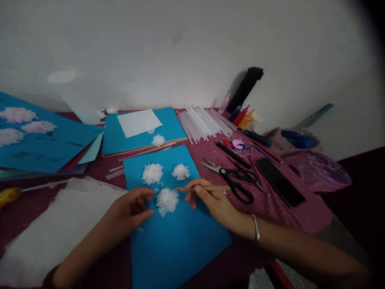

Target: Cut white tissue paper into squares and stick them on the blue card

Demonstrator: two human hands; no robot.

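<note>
The left hand (135, 210) is half open, its fingers curved and the thumb apart from them, gripping nothing; it sits at the left edge of a ruffled white paper flower (167, 200), and whether the fingertips touch the petals I cannot tell. The right hand (210, 198) is closed in a pinch on a slim tan wooden stick (218, 188), whose far tip blurs out at the flower's upper right edge; its lower fingers are curled partly out of sight. That flower lies on a bright blue rectangular sheet (180, 253), below two smaller white paper flowers (152, 173), and the sheet's near edge runs out of the frame at the bottom. The left forearm covers part of a pile of thin white sheets (57, 224). A tool with a yellow handle (9, 196) and a blue card with pale pink flowers (60, 146) are both cut off at the left edge. Beyond the right hand lie black-handled scissors (222, 171), open, and a black phone (279, 181) with a dark screen. At the right, a crumpled pinkish pouch (277, 146) bears capitals that read "PICE", apparently "SPICE" with a faint first letter; dark marks on the card, perhaps handwriting, are too blurred to read.
</note>
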